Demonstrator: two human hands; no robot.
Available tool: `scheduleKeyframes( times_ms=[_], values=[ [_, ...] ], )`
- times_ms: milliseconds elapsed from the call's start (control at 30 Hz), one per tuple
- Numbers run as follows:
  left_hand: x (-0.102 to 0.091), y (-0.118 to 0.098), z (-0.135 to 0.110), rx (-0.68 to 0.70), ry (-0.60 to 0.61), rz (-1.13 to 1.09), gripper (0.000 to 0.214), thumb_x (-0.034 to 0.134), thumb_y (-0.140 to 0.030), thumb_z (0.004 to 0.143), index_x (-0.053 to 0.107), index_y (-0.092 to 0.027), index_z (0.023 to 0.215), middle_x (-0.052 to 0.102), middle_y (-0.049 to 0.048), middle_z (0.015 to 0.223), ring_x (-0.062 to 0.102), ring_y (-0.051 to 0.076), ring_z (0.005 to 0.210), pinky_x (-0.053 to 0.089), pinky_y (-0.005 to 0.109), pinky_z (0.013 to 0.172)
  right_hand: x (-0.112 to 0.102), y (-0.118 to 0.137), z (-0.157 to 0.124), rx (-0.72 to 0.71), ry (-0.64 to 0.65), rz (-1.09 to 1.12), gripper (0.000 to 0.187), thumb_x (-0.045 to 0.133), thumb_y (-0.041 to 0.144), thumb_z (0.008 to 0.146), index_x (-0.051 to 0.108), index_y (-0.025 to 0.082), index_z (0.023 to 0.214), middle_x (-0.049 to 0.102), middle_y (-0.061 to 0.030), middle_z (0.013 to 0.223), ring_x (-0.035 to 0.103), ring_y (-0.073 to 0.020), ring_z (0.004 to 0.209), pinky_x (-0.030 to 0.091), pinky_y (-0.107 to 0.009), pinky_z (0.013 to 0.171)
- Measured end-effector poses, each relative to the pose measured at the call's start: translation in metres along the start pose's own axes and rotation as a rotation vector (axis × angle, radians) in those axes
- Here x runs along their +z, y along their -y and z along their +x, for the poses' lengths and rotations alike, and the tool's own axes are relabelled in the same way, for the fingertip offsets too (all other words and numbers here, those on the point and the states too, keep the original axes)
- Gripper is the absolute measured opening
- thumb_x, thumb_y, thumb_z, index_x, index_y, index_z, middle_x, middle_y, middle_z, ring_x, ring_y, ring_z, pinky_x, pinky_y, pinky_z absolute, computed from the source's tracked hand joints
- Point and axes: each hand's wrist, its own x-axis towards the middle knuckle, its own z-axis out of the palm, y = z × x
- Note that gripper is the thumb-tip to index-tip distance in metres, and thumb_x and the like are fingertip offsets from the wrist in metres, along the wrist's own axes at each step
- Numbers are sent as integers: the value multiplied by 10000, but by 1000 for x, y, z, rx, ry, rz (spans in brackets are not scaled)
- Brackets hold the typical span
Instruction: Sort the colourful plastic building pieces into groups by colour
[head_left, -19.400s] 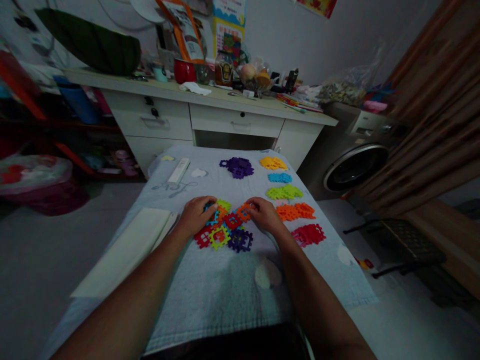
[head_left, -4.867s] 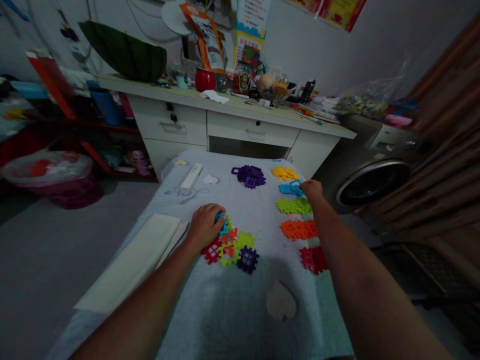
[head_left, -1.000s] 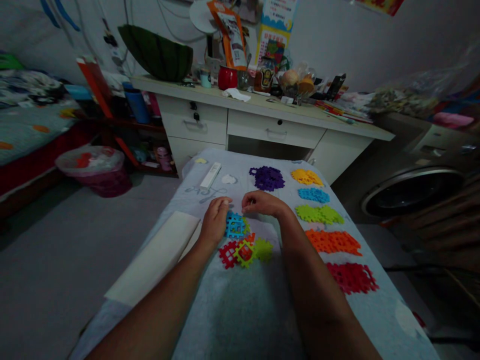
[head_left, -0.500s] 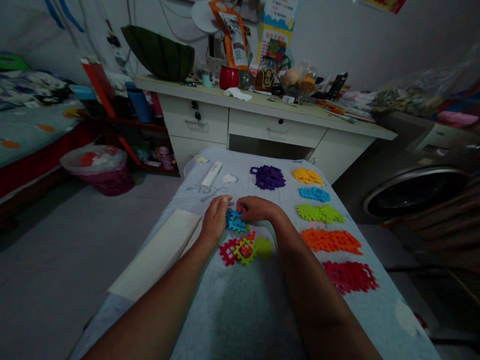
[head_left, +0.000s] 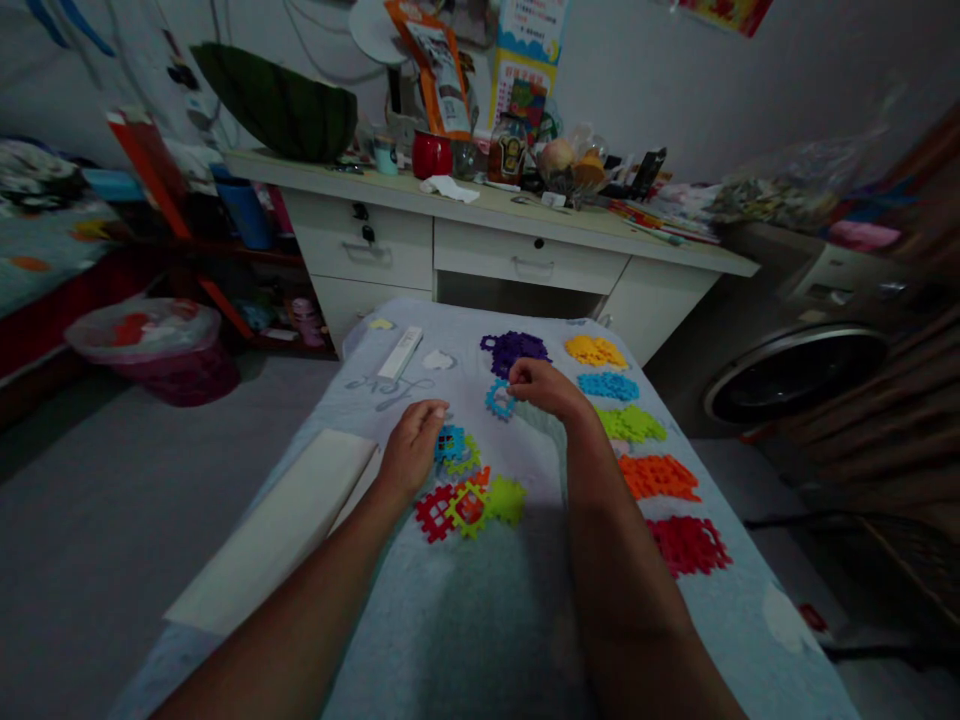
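Observation:
My right hand (head_left: 541,388) is closed, its fingertips pinching a blue toothed interlocking piece (head_left: 498,400) with an open centre, just in front of the purple pile (head_left: 516,350). My left hand (head_left: 411,440) rests at the left of a small mixed heap, fingers stretched forward, right beside a blue square piece (head_left: 450,442). That piece partly covers a yellow-green piece (head_left: 469,458). Nearer to me, a red window-like piece (head_left: 435,512), a yellow-green frame (head_left: 469,508) and a solid yellow-green piece (head_left: 507,500) overlap on the cloth.
Along the table's right side lie piles of yellow (head_left: 596,350), blue (head_left: 607,385), green (head_left: 634,423), orange (head_left: 658,477) and red (head_left: 688,546) pieces. A white box (head_left: 400,353) lies behind my left hand. A pale folded sheet (head_left: 277,530) lies along the left edge.
My right hand has moved away from the heap, up and to the right, carrying a blue piece towards the purple pile. My left hand stays by the heap. The view has shifted slightly.

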Motion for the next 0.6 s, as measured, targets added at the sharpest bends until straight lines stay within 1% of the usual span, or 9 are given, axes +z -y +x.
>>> scheduleKeyframes(
  times_ms=[100,200,233,300,367,433,500,600],
  values=[
    [1,0,0,-11,1,-6,342,481,-463,869,672,-213,1003,668,75,1070,599,235,1045,447,385,971,-23,-27,-4,67,-260,47,97,587,231,651,531,193,720,485,60,603,460,-114,589,337,-218,567],
    [0,-3,-1,-28,-4,-20,319,515,-449,840,682,-219,985,675,72,1041,613,237,996,471,389,935,-41,-54,-7,187,-547,-12,76,559,218,647,545,193,717,528,35,622,497,-136,621,370,-229,589],
    [0,-4,-2,-34,-6,-25,311,526,-447,832,687,-222,975,678,69,1026,618,237,976,480,391,921,-46,-62,-9,237,-625,-44,81,549,209,651,563,188,728,557,19,644,516,-146,641,385,-233,601],
    [0,-6,-2,-40,-7,-35,295,547,-444,819,695,-229,957,685,62,996,626,237,949,495,391,900,-53,-75,-11,344,-743,-104,136,526,187,661,610,175,768,623,-17,702,559,-166,689,416,-239,626],
    [0,-7,-3,-35,-8,-40,279,558,-438,814,700,-236,945,688,58,980,631,234,933,505,386,884,-57,-84,-13,433,-809,-150,211,504,164,671,657,160,816,674,-49,759,599,-180,733,442,-243,652],
    [0,-7,-3,-22,-3,-27,274,551,-429,820,698,-236,946,688,59,983,633,229,925,510,378,868,-58,-89,-15,491,-840,-180,269,489,146,680,694,146,855,705,-67,795,627,-185,757,459,-244,674],
    [0,-6,-2,-6,1,-4,279,534,-424,829,693,-231,951,685,64,1003,633,228,938,511,369,859,-58,-91,-16,532,-855,-198,316,481,130,687,719,135,894,723,-77,815,644,-186,762,471,-246,689],
    [0,-4,-2,9,8,24,293,520,-431,837,687,-223,959,678,68,1034,627,231,979,506,363,869,-58,-93,-19,581,-836,-217,380,481,116,691,740,112,969,736,-95,836,660,-190,751,485,-257,701]
  ],
)
